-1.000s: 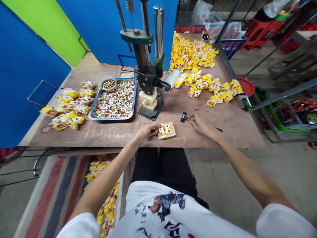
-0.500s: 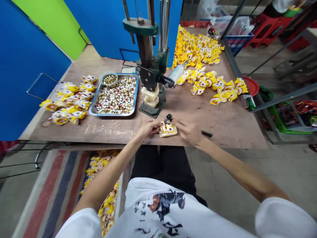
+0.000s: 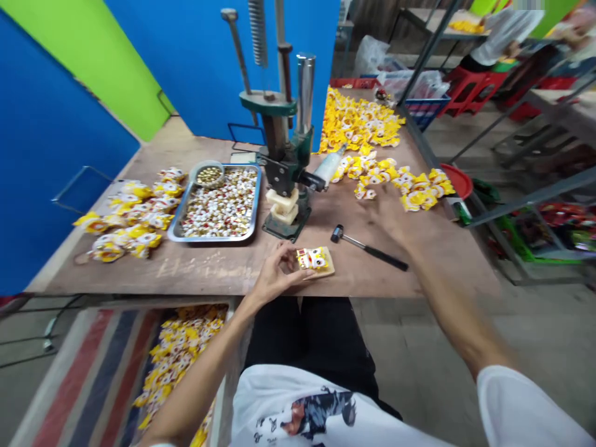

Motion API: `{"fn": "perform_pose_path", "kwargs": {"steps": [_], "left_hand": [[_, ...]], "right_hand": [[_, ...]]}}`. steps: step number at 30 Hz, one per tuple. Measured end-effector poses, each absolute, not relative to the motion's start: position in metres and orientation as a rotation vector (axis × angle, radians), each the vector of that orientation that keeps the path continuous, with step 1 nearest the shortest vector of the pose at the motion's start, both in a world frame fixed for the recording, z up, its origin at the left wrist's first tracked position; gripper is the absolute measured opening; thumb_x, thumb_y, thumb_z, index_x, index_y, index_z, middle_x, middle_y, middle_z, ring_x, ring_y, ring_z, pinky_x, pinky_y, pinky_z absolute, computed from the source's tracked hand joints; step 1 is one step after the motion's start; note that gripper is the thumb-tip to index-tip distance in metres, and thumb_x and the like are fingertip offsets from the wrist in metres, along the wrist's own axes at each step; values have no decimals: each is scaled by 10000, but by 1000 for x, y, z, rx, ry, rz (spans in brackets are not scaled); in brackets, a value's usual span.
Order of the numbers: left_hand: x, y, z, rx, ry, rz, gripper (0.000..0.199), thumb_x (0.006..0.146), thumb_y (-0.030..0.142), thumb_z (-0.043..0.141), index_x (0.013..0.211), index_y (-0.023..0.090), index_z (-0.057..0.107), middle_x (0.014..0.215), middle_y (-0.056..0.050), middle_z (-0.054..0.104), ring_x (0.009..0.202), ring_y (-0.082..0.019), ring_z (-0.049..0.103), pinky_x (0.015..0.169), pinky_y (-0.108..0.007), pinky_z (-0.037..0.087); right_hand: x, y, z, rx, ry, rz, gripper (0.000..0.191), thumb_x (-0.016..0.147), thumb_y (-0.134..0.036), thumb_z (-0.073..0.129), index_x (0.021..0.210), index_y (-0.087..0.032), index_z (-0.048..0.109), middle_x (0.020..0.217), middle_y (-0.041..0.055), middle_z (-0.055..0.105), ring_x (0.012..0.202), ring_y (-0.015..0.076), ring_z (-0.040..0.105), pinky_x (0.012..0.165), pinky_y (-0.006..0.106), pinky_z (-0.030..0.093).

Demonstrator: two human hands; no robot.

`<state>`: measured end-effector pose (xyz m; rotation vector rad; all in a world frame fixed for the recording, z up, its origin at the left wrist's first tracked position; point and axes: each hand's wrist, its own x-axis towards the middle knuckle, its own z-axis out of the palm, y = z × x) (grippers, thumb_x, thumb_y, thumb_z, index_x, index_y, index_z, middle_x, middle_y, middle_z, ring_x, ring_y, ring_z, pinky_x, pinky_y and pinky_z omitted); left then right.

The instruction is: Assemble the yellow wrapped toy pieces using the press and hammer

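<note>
The head view shows the two hands well apart over a wooden table (image 3: pixel 214 273). The left hand (image 3: pixel 279 276) sits near the table's front edge, its curled fingers (image 3: pixel 292 261) against the left side of a yellow and white toy piece with cartoon eyes (image 3: pixel 313 258). The piece lies flat on a small wooden block (image 3: pixel 327 271); whether the fingers grip it or only touch it, I cannot tell. The right hand (image 3: pixel 388 220) is blurred, empty and open above the table, further from the body. A small hammer (image 3: pixel 363 246) with a black handle lies just below that hand, between it and the block, touching neither.

Past the left hand stand a metal hand press (image 3: pixel 282 167) and a steel tray (image 3: pixel 212 238) of small white and gold pieces, with a bowl of brass rivets (image 3: pixel 209 176) at its corner. Further left lies a heap of yellow toys (image 3: pixel 125 214). More yellow toys (image 3: pixel 410 186) spread beyond the right hand. Below the left arm, a striped bag (image 3: pixel 93 372) sits beside a bin of yellow toys (image 3: pixel 177 354).
</note>
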<state>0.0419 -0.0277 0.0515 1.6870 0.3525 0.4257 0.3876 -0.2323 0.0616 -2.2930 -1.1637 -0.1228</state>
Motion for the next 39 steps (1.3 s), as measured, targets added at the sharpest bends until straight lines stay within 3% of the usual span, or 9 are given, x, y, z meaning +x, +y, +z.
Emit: {"fn": "perform_pose_path", "kwargs": {"steps": [3,8,13,17,19,23,29,34,39], "left_hand": [[2,14,70,1763,477,640,522,756,447,1013,1177,228,796,1181,-106,711,1003,-230,696,820,-314,575],[-116,119,61,1826,1245,927,638,736,560,978,1192,185,736,1125,-82,757,892,-203,684,847,-335,560],[-163,176,28,1877,1453,858,713,705,547,974,1221,160,670,1097,-97,733,903,-247,691,888,-414,595],[-118,150,37,2055,1469,1194,752,756,497,975,1333,154,638,1387,-187,656,1289,-365,644,1142,-537,532],[-79,108,50,1965,1344,1225,671,830,521,935,1335,180,652,1337,-154,685,1222,-331,687,1097,-510,570],[0,8,70,1370,732,558,664,900,659,846,1350,216,640,1210,-132,772,905,-245,799,841,-409,667],[37,-28,60,1077,634,568,585,816,519,971,1218,203,689,1186,-119,802,1052,-232,811,991,-377,664],[46,-6,34,1399,708,890,654,789,485,992,1280,220,652,1117,-81,769,985,-205,804,895,-328,684],[81,9,16,1725,636,1064,490,964,460,850,1359,226,678,1302,-115,754,1140,-245,789,1045,-415,665]], "right_hand": [[439,-217,60,-2294,-1133,-167,529,966,-643,779,1231,-185,762,1319,260,693,1256,447,647,1098,676,512],[451,-223,24,-2085,-1300,-143,393,1012,-751,642,1249,-453,738,1176,64,759,1177,430,731,1063,720,574],[419,-229,23,-2097,-1235,-21,488,968,-702,738,1311,-356,763,1320,123,753,1246,499,713,1043,758,563],[365,-214,62,-2030,-1116,253,542,948,-621,822,1358,-275,744,1325,159,782,1092,359,793,932,554,675],[324,-198,83,-1901,-1092,448,577,922,-575,875,1378,-257,720,1363,132,778,1161,326,790,1005,512,679],[247,-165,105,-1626,-1174,650,702,895,-489,929,1497,-284,633,1462,104,740,1313,302,746,1122,461,643],[212,-151,90,-1626,-1376,485,499,1059,-362,735,1545,-326,626,1510,63,722,1386,273,713,1259,467,549],[242,-155,72,-1599,-1243,321,558,997,-481,824,1500,-306,659,1546,103,685,1402,302,691,1208,494,601],[288,-174,55,-1667,-778,247,574,932,-671,825,1295,-237,730,1325,128,775,1173,274,766,1083,471,666]]}}
